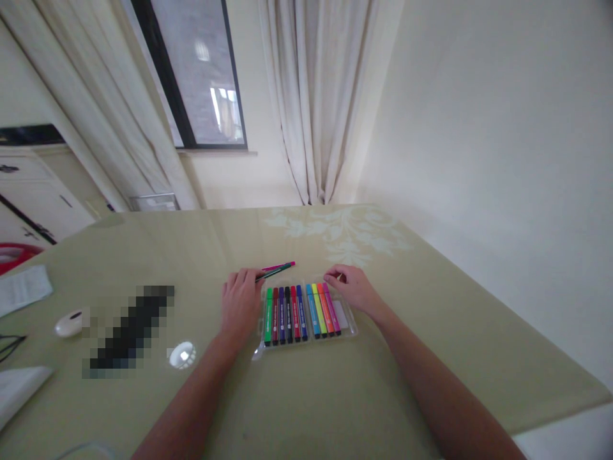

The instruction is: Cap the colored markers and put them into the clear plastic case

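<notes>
Centre frame: left hand (241, 305) pinches two markers (278, 269) beside marker tray (352, 329); right hand (352, 287) loosely curled, empty, on tray's top edge. Steady tray, seat each w/ cap aligned.

A clear plastic marker case (348, 322) lies flat on the table, coloured markers (299, 313) lined up inside, caps toward the window (one slot at the right end shows bare). Just behind it, a green pen (275, 273) and a pink pen (282, 264) lie side by side.
</notes>
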The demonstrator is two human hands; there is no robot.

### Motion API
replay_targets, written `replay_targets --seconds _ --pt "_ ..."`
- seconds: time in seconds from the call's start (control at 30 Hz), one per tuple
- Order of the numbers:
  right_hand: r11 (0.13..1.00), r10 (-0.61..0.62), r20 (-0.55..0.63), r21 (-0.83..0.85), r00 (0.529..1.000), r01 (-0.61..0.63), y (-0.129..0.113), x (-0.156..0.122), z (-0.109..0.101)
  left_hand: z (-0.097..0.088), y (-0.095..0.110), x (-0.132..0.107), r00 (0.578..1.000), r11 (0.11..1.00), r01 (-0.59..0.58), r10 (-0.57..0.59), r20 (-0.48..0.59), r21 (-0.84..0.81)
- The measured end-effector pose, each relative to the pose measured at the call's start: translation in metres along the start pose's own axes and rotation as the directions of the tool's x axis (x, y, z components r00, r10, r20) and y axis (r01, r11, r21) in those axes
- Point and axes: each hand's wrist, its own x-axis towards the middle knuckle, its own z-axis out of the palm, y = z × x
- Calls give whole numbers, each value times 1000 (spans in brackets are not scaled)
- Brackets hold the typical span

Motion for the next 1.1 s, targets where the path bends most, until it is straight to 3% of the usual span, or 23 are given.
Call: replay_targets --seconds 0.13,0.23,0.33,0.5,0.6,0.67,0.73,0.8,0.87,1.1 --pt "931 -42 37 363 998 26 -14 -3 5 -2 32 -13 995 922 -100 90 -44 -375" --pt "801 -55 79 598 995 -3 -22 -5 7 -2 53 -25 995 865 -93 103 -7 -492" --pt "739 -17 75 673 997 -38 -28 -8 6 -3 64 -31 997 841 -62 72 -3 -537" --pt "718 24 73 692 997 -68 -31 -9 6 -4 65 -35 997 832 -70 64 -30 -551" --pt "721 46 35 690 998 -57 -28 -7 5 -1 67 -40 987 841 -146 158 -23 -521" --pt "738 88 -13 672 996 -56 -21 -3 1 2 70 -45 956 853 -250 292 20 -458" --pt "760 143 -34 644 989 -88 -12 1 -8 5 74 -50 888 840 -379 448 103 -389" --pt "791 191 0 592 982 -154 -3 4 -18 6 77 -53 806 808 -477 559 194 -345" --pt "829 225 65 511 972 -227 4 5 -25 6 78 -53 760 795 -518 597 258 -316" --pt "892 207 239 351 949 -284 9 2 -17 0 73 -50 752 813 -532 582 309 -236"
